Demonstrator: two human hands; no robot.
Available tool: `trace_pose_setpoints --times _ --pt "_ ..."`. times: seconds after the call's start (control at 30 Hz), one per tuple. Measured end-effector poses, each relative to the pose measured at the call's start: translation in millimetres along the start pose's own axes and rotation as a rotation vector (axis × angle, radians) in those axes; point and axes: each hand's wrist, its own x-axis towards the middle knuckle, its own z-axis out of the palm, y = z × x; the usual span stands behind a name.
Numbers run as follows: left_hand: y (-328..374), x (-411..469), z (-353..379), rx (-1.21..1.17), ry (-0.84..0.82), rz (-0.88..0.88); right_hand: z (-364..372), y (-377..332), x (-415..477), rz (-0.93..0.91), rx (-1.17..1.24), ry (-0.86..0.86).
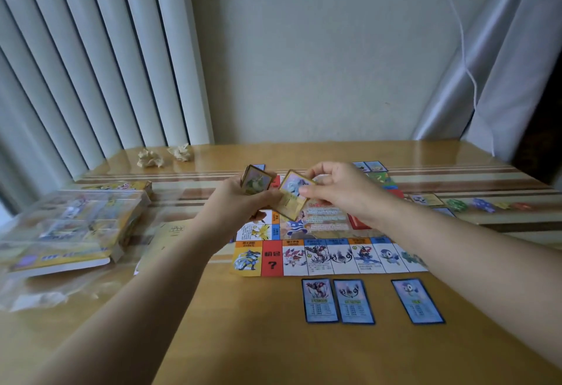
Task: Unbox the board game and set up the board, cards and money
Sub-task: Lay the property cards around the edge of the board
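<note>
The colourful paper game board [328, 255] lies flat in the middle of the wooden table [243, 339]. Above it my left hand [240, 199] grips a stack of gold-edged cards [255, 182]. My right hand [337, 190] pinches a single gold-edged card [293, 194] right beside that stack. Three blue cards [352, 301] lie face up in a row in front of the board's near edge. More cards [372, 166] lie along the board's far and right sides, partly hidden by my right arm.
The yellow game box [79, 223] with clear plastic wrap lies at the left, a yellow paper sheet [170, 235] beside it. Two crumpled paper balls [164, 155] sit at the back left. Small coloured pieces [486, 204] line up at the right. Vertical blinds and a curtain flank the table.
</note>
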Motion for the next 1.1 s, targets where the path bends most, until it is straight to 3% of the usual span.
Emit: trace_pose_setpoints --times 0.13,0.27,0.4,0.73,0.83,0.97,1.1 --pt "-16.1 -15.0 -17.9 0.137 0.074 0.041 35.7 9.4 -19.9 0.045 -0.199 -0.202" --pt "-30.6 -25.2 -41.1 -0.082 0.211 -0.073 87.8 24.9 -37.1 0.027 -0.267 -0.34" --pt "-39.1 -37.8 -54.7 -0.257 0.226 -0.155 116.0 36.6 -41.1 -0.07 -0.423 -0.244" --pt "-41.1 -41.5 -45.2 -0.351 0.17 -0.19 122.6 45.1 -44.3 -0.214 -0.635 0.006" --pt "-37.0 -42.0 -38.5 -0.549 0.162 -0.245 119.6 45.9 -41.7 -0.258 -0.708 0.034" --pt "-38.5 -45.7 -29.4 -0.845 0.001 -0.365 103.5 39.1 -35.4 -0.252 -0.536 0.048" --pt "-43.8 -52.5 -17.5 -0.899 -0.162 -0.305 70.1 24.4 -26.9 -0.174 -0.203 0.08"
